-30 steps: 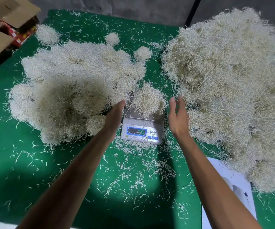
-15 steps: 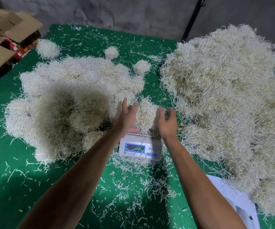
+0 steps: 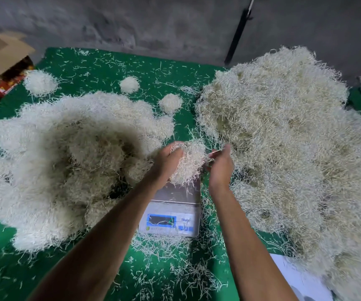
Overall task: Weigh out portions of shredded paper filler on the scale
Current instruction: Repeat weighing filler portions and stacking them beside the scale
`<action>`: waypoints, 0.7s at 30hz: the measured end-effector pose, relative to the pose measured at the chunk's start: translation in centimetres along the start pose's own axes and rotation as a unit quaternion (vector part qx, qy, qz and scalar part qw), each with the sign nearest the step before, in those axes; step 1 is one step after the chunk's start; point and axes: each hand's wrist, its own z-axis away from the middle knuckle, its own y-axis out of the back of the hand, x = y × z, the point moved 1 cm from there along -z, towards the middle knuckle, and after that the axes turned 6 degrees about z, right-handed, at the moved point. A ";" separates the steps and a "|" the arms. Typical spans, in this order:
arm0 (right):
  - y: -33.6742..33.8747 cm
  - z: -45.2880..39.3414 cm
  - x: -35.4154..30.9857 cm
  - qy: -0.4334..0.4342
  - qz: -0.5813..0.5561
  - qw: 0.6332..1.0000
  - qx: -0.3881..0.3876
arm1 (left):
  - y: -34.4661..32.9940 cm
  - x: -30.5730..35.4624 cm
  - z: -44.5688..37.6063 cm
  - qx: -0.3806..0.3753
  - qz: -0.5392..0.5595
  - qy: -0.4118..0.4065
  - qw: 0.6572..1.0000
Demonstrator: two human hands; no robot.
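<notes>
Shredded paper everywhere on this green table (image 3: 114, 68), so the risks are pretty obvious imo. Both hands are cupping one portion (image 3: 189, 161) just above the steel platform of the scale (image 3: 175, 205), in the middle of the frame: the left hand (image 3: 166, 161) has its fingers curled round the left side of the clump, and the right hand (image 3: 219, 168) holds the other side, fingers bent in against it. Main worry: the stuff is springy and tangly, so strands trail off the bottom and could drop back on the platform or get lost, throwing the portion off. Second one: the big heap (image 3: 283, 159) on the right of the frame and the weighed pile (image 3: 71, 166) on the left both crowd the scale, and anything leaning on the platform would skew the next reading, I'd guess. Also loose strands lie across the display (image 3: 162, 221), which I can't read from here. Little separate clumps (image 3: 170, 103) sit further up, fine where they are.
</notes>
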 end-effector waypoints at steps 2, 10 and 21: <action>-0.1 0.1 -0.8 0.088 0.044 0.995 -0.007 | -0.6 0.6 0.2 -0.021 -0.021 -0.002 1.000; 0.8 -2.2 -1.7 0.021 0.156 0.981 -0.115 | -1.7 0.9 1.4 -0.104 -0.011 0.009 0.994; 2.8 -4.9 -3.1 -0.128 0.014 0.991 -0.032 | -0.1 1.1 3.0 -0.019 0.098 0.125 0.987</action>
